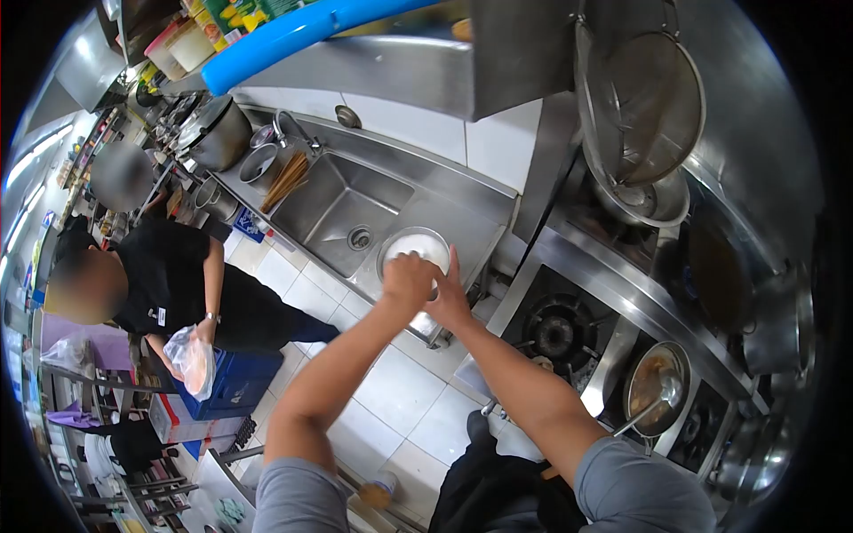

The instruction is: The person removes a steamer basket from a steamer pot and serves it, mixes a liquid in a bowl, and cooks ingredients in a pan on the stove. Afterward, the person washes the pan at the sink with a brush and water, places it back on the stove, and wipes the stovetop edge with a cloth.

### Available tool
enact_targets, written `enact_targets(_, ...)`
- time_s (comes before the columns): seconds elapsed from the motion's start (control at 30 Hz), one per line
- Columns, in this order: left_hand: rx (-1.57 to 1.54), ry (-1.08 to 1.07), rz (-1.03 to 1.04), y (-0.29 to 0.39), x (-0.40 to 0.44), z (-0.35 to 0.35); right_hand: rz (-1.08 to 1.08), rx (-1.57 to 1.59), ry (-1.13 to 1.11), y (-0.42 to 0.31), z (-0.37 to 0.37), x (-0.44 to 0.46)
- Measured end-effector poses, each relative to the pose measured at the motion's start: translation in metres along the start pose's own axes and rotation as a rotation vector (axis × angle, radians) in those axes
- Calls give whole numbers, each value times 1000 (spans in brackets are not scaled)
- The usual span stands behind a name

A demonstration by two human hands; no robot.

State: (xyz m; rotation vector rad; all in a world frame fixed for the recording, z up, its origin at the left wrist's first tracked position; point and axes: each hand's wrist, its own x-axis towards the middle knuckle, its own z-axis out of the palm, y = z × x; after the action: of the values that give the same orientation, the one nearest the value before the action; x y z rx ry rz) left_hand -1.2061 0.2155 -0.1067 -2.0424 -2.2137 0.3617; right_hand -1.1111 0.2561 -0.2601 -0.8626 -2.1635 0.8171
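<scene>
A round metal bowl (pixel 383 258) with white contents stands on the right part of the steel sink unit. My left hand (pixel 410 281) is over the bowl, its fingers curled closed. Whatever it holds, if anything, is hidden beneath the fingers. My right hand (pixel 450 300) grips the bowl's near right rim, with the thumb toward my left hand and the fingers along the outside. The two hands are close together, and the white contents (pixel 421 244) show just beyond them.
A sink basin (pixel 342 200) with a faucet (pixel 298 129) lies left of the bowl. Chopsticks (pixel 286 180) and a large pot (pixel 213 133) stand further left. At right are a gas burner (pixel 557 333), a pan with a ladle (pixel 657 382) and hanging strainers (pixel 653 98). A co-worker (pixel 178 275) holds a plastic bag.
</scene>
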Motion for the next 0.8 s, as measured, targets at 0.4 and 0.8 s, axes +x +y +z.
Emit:
enact_targets(0.4, -699, 685, -184, 43, -62, -3, -398, -58, -98, -10, -26, 10)
enact_targets(0.8, -999, 421, -594, 94, -233, 117, 3, -264, -222, -66, -46, 1)
